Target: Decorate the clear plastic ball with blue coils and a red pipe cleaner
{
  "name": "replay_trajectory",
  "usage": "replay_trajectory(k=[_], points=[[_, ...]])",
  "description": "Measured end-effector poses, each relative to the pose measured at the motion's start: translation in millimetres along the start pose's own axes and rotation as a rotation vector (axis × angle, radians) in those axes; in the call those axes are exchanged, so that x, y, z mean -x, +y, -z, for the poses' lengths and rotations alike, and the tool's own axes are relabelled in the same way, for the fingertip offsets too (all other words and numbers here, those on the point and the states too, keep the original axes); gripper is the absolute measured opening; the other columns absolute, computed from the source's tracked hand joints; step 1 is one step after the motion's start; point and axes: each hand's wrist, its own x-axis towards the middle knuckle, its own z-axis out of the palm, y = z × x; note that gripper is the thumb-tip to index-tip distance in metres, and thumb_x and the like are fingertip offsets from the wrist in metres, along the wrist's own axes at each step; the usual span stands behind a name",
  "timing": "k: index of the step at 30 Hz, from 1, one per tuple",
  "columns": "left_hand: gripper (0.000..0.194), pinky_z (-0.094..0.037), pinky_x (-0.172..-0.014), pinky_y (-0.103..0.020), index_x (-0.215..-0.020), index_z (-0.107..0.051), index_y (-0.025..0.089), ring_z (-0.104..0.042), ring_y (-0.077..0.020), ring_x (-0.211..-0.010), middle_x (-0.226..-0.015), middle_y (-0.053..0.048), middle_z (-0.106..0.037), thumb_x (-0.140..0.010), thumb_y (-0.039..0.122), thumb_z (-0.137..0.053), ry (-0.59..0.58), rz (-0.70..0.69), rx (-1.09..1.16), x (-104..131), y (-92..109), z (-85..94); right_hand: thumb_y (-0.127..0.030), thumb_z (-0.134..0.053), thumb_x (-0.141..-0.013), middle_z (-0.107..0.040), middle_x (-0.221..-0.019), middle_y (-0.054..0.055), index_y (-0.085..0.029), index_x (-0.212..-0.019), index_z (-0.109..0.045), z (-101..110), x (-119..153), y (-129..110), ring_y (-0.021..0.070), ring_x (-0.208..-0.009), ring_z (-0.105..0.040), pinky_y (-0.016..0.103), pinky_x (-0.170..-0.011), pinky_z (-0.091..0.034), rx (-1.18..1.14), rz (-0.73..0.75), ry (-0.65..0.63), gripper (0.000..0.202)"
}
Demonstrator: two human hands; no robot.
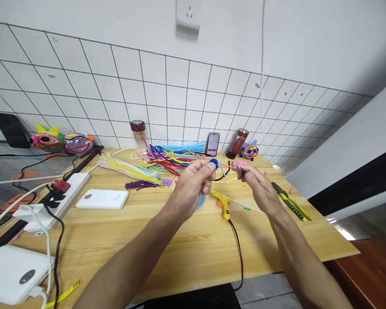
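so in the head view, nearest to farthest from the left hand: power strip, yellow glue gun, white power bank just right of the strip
1. Yellow glue gun: just right of the left hand.
2. White power bank: left of the hand.
3. Power strip: farther left, past the power bank.

Spreads out as a pale wooden table [167, 262]. Carries at left a white power strip [74, 189] and two white power banks, one mid-left [102, 200], one near the corner [11, 272]. Bears at far centre a lidded jar [140, 143] and a tangle of coloured fuzzy stems [167, 159]. Supports farther right an upright phone [212, 146], a brown flask [237, 145] and a multicoloured animal figure [250, 151]. Holds right of centre a yellow glue gun [225, 201], and at right a yellow-and-green-handled tool [293, 205].
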Motion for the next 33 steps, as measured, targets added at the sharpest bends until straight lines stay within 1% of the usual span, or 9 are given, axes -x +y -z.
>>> replay_trajectory(k=[1,3,5,7,9,13,22,28,33], points=[[0.038,-0.03,-0.044,-0.017,-0.077,-0.057,0.016,-0.04,-0.0013,-0.043,-0.069,0.004,-0.06,-0.077,0.04,-0.087,0.005,-0.002,0.018,0.7,0.9,-0.2,-0.048,-0.05,-0.111,-0.072,-0.101,0.005,-0.027,-0.119,-0.075,-7.7,-2.7,-14.3,0.0221,-0.095,-0.067,0.037,-0.085,-0.054,0.02,0.061,0.004,0.034],[0.04,-0.03,-0.044,-0.016,-0.078,-0.056,0.016,-0.04,-0.0013,-0.043,-0.07,0.005,-0.06,-0.076,0.04,-0.088,0.01,-0.007,0.055,2.3,3.0,-0.5,-0.043,-0.052,-0.111,-0.071,-0.103,0.005,-0.029,-0.125,-0.076,-21.7,-8.1,-36.1,0.023,-0.097,-0.066,0.038,-0.086,-0.054,0.08,0.18,0.032,0.031],[0.042,-0.029,-0.044,-0.016,-0.079,-0.056,0.017,-0.04,-0.001,-0.044,-0.071,0.005,-0.059,-0.075,0.041,-0.089,0.009,-0.011,0.085,3.5,5.1,-0.5,-0.038,-0.055,-0.111,-0.071,-0.103,0.006,-0.031,-0.132,-0.074,-32.4,-13.6,-48.8,0.0239,-0.097,-0.066,0.039,-0.084,-0.054,0.134,0.283,0.072,0.03],[0.043,-0.029,-0.044,-0.016,-0.079,-0.055,0.017,-0.04,-0.0008,-0.044,-0.071,0.005,-0.059,-0.074,0.042,-0.09,0.006,-0.011,0.106,4.3,7.0,-0.2,-0.033,-0.058,-0.109,-0.072,-0.106,0.006,-0.032,-0.136,-0.071,-39.2,-18.5,-54.7,0.0243,-0.097,-0.066,0.039,-0.083,-0.055,0.172,0.365,0.096,0.03],[0.045,-0.029,-0.044,-0.016,-0.08,-0.056,0.016,-0.04,-0.0008,-0.043,-0.071,0.006,-0.059,-0.074,0.043,-0.091,0.008,-0.005,0.121,4.4,8.6,0.2,-0.029,-0.059,-0.109,-0.074,-0.108,0.007,-0.032,-0.137,-0.07,-43.1,-22.2,-56.2,0.0237,-0.094,-0.067,0.038,-0.08,-0.056,0.196,0.413,0.108,0.03],[0.045,-0.029,-0.044,-0.015,-0.081,-0.056,0.016,-0.04,-0.0007,-0.043,-0.07,0.006,-0.059,-0.073,0.042,-0.092,0.019,0.012,0.138,3.6,9.7,1.1,-0.024,-0.059,-0.108,-0.075,-0.107,0.007,-0.029,-0.135,-0.069,-45.3,-26.6,-52.6,0.0229,-0.09,-0.068,0.038,-0.075,-0.057,0.228,0.432,0.123,0.029],[0.043,-0.031,-0.045,-0.016,-0.079,-0.057,0.016,-0.039,-0.001,-0.044,-0.07,0.005,-0.059,-0.075,0.042,-0.091,0.006,0.023,0.126,2.7,7.3,0.2,-0.021,-0.058,-0.108,-0.079,-0.112,0.008,-0.029,-0.131,-0.07,-41.2,-29.5,-47.4,0.0243,-0.094,-0.072,0.04,-0.078,-0.058,0.255,0.483,0.095,0.027],[0.044,-0.031,-0.046,-0.016,-0.078,-0.057,0.016,-0.04,-0.001,-0.043,-0.07,0.005,-0.06,-0.074,0.042,-0.092,-0.006,0.026,0.126,3.5,6.6,-0.1,-0.024,-0.056,-0.109,-0.079,-0.099,0.007,-0.029,-0.126,-0.071,-40.3,-28.5,-46.4,0.0247,-0.087,-0.072,0.041,-0.075,-0.057,0.291,0.506,0.1,0.024],[0.045,-0.031,-0.046,-0.016,-0.078,-0.058,0.016,-0.04,-0.0008,-0.043,-0.069,0.005,-0.06,-0.072,0.043,-0.093,-0.005,0.031,0.134,3.6,6.5,-0.1,-0.022,-0.057,-0.109,-0.079,-0.102,0.007,-0.028,-0.128,-0.07,-40.7,-29.0,-46.4,0.0241,-0.09,-0.072,0.039,-0.076,-0.056,0.279,0.528,0.104,0.024]])
